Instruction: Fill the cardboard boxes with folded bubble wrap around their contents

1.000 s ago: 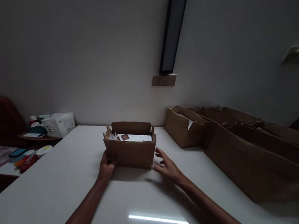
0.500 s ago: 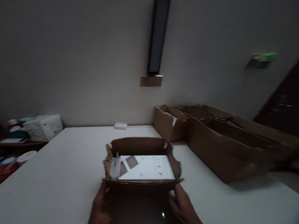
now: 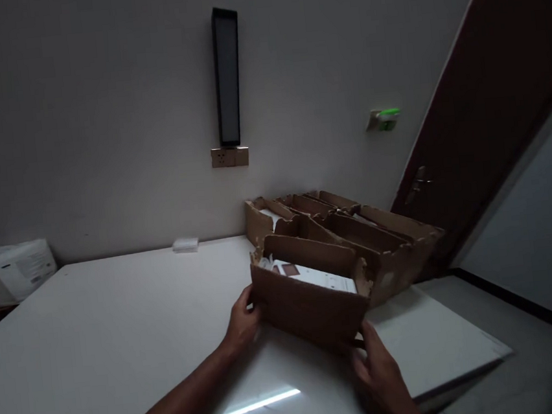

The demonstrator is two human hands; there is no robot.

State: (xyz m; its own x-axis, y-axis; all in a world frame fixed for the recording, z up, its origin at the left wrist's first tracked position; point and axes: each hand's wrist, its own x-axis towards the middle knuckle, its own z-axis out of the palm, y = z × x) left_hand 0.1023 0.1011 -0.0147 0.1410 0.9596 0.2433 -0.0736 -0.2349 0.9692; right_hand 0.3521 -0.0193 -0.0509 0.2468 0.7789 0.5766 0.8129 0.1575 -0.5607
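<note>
An open brown cardboard box (image 3: 310, 308) sits low over the white table (image 3: 121, 326), right of centre. A white sheet with brown patches (image 3: 319, 276) lies inside it. My left hand (image 3: 242, 322) grips the box's left end with curled fingers. My right hand (image 3: 377, 370) holds the box's lower right corner from underneath. The box is tilted, its right end nearer to me.
Several open cardboard boxes (image 3: 356, 232) stand in a row behind the held one, along the wall. A small white object (image 3: 185, 244) lies at the table's back edge. A white package (image 3: 13, 268) sits far left. A dark door (image 3: 482, 122) stands right; the table's right edge (image 3: 467, 371) is near.
Both hands took hold of the box, pulled it towards me, then carried it to the right, up against the row of boxes. My view swung to the right.
</note>
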